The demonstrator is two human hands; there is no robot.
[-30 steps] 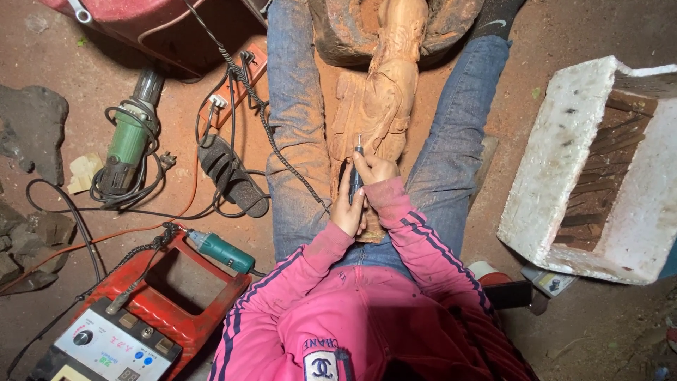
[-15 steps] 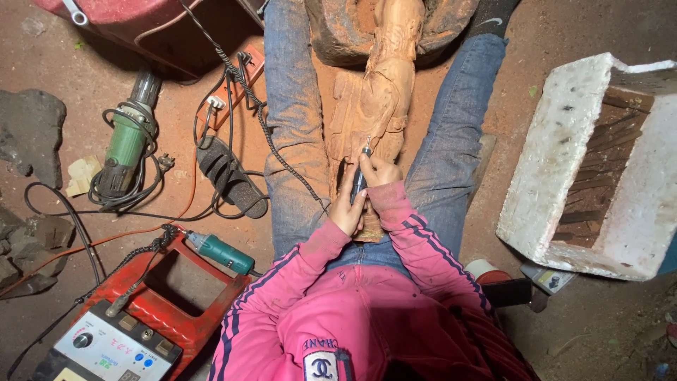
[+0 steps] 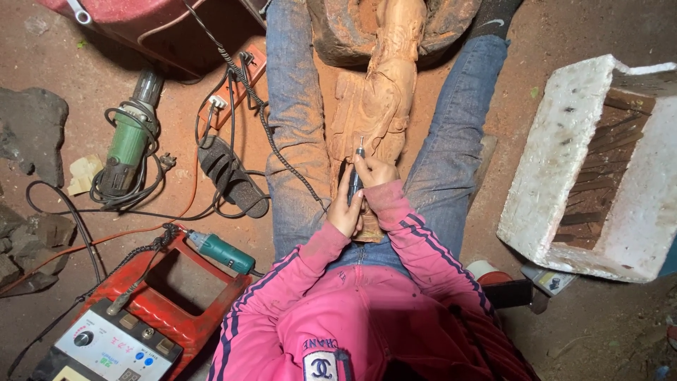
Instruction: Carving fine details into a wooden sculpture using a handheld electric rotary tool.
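A carved wooden figure (image 3: 381, 92) lies lengthwise between my legs in blue jeans. Both hands sit at its near end. My right hand (image 3: 375, 169) grips a slim rotary carving handpiece (image 3: 356, 176), whose thin bit touches the carving. My left hand (image 3: 345, 208) is wrapped around the lower part of the same handpiece and rests against the wood. A coiled black cable (image 3: 271, 134) runs from the tool over my left thigh. Pink sleeves cover both arms.
A green angle grinder (image 3: 127, 144) with coiled cord, a dark sandal (image 3: 233, 180) and an orange power strip (image 3: 233, 88) lie at left. A red control unit (image 3: 141, 317) with a teal tool (image 3: 222, 250) sits lower left. A white foam box (image 3: 599, 169) of metal tools stands at right.
Both hands with the handpiece have shifted slightly along the carving's near end; the grip is the same. Nothing else has moved.
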